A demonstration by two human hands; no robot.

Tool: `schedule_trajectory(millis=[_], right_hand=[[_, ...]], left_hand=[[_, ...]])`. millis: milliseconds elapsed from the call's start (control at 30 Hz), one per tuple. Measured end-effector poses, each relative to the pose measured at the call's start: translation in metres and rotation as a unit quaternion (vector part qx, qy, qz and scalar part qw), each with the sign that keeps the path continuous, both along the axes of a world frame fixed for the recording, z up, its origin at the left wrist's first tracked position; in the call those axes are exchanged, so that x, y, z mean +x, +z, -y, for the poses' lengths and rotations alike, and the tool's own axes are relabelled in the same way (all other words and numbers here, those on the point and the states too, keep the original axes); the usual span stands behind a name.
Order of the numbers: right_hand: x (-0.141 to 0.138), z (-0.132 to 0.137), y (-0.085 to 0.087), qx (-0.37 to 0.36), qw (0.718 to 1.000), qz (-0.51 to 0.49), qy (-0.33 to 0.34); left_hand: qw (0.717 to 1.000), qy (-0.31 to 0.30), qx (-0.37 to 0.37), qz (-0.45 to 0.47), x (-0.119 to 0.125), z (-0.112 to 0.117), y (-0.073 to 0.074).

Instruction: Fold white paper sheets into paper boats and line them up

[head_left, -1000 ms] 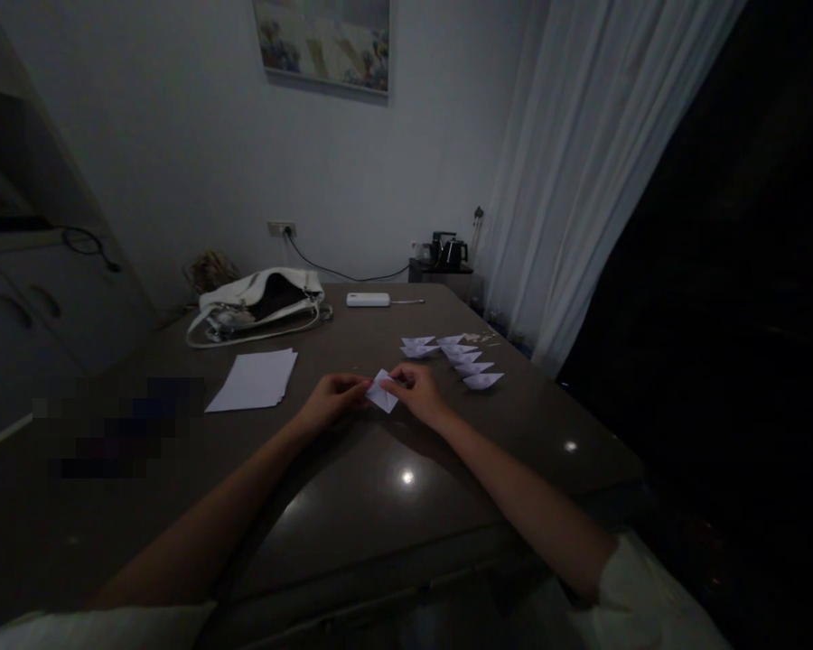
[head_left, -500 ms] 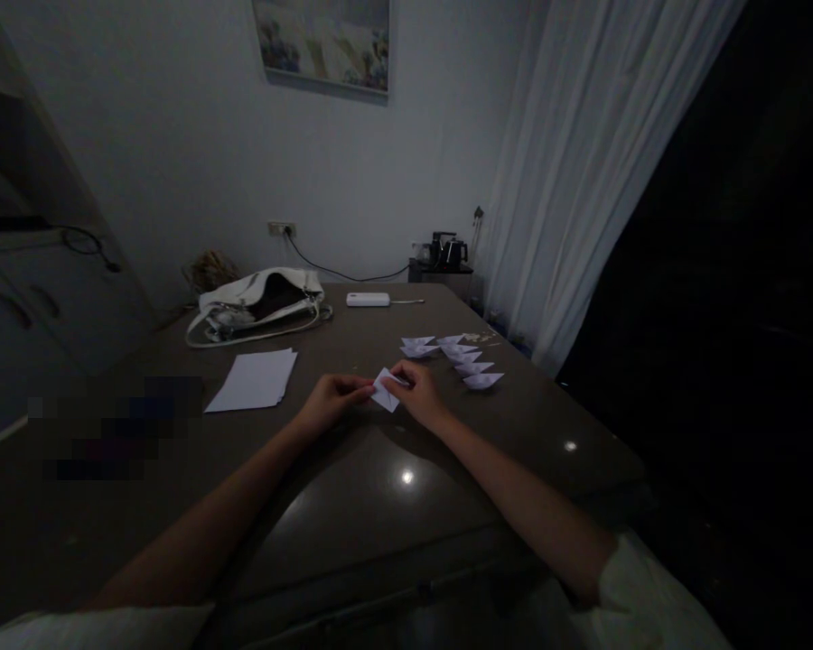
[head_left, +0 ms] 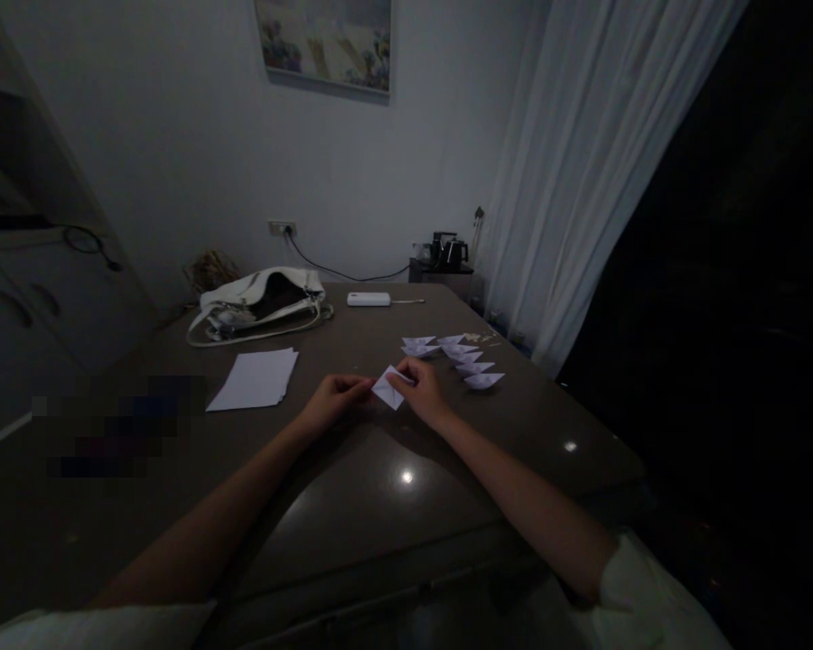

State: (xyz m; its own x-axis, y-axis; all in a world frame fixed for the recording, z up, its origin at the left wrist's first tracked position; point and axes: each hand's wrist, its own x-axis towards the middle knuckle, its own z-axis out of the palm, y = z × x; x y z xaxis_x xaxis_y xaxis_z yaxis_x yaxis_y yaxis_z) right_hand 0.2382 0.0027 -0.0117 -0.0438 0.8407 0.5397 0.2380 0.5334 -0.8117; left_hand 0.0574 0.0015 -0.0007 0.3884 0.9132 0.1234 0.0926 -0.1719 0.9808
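A small folded paper, white and diamond-shaped with a crease down its front, is held just above the table between both hands. My left hand pinches its left corner between thumb and fingertips. On the opposite side, my right hand grips the paper, thumb on its face and fingers behind. Beyond the right hand stand several folded paper boats in two rows. A stack of white paper sheets lies to the left of my left hand.
On the dark glossy table, a white handbag lies at the back left. A white power bank with a short cable is at the back. Small scraps lie behind the boats. A kettle stands beyond the table.
My right hand and the folded paper have shifted slightly right and up. The paper's face shows more fully, and my left hand remains at its left corner.
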Motion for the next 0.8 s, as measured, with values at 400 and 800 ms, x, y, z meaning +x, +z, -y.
schedule_trajectory(millis=[400,800], right_hand=[[-0.0021,0.0032,0.0012,0.022,1.000,0.022,0.001],[-0.0022,-0.0009,-0.0019,0.014,1.000,0.003,0.006]], left_hand=[[0.999,0.002,0.016,-0.033,-0.0002,-0.0022,-0.0042],[1.000,0.002,0.014,-0.019,0.0001,-0.0003,-0.0033]])
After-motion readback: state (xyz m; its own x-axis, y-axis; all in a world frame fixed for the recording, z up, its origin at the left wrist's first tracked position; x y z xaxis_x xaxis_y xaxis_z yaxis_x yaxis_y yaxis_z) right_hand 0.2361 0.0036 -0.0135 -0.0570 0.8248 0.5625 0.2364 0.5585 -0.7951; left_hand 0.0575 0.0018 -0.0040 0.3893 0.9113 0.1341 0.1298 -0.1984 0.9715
